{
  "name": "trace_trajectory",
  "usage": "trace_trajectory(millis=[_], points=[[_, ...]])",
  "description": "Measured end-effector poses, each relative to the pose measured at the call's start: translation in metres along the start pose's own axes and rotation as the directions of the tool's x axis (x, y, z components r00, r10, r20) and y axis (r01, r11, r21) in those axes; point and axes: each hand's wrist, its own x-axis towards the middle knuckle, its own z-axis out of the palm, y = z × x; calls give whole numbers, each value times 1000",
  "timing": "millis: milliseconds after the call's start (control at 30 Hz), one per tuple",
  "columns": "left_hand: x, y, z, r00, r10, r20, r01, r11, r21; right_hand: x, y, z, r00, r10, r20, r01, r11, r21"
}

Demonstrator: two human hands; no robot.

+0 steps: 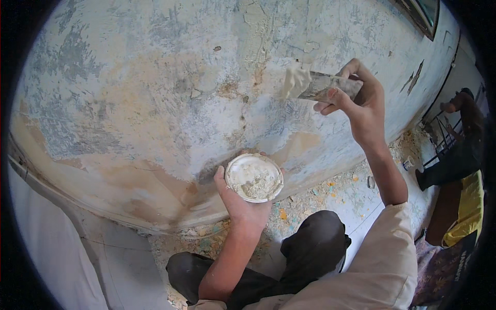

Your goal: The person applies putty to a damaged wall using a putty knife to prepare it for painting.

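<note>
My left hand [232,196] holds a round white container [254,178] from beneath, fingers wrapped round it; pale, lumpy paste lies inside. My right hand [361,108] grips a flat, stained metal scraper [323,87] with a thick smear of white paste [295,80] on its left end. The scraper is raised before the patchy, cracked wall [155,103], above and to the right of the container. Whether the blade touches the wall I cannot tell.
Another person [462,142] is at the far right beside a dark metal frame. Paint flakes [281,213] litter the floor along the wall's base. A yellow cloth [465,212] lies at the right. A framed opening [423,18] sits high in the wall.
</note>
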Motion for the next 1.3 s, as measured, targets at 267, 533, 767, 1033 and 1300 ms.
trace_trajectory(millis=[267,533,767,1033,1300], points=[[5,-5,-5,994,-17,-109,18,1000,11,-14,26,5,871,396,291,-491,671,556],[7,-10,-3,992,-17,-122,18,1000,3,-24,42,17,934,279,222,-356,690,630],[11,-9,-11,996,-23,-85,23,1000,0,33,41,24,654,-725,215,699,471,-538],[19,-11,-17,997,-39,-62,37,999,-20,59,59,35,549,-762,343,681,171,-712],[24,-9,-19,996,-41,-83,41,999,-11,69,61,41,475,-832,287,657,118,-745]])
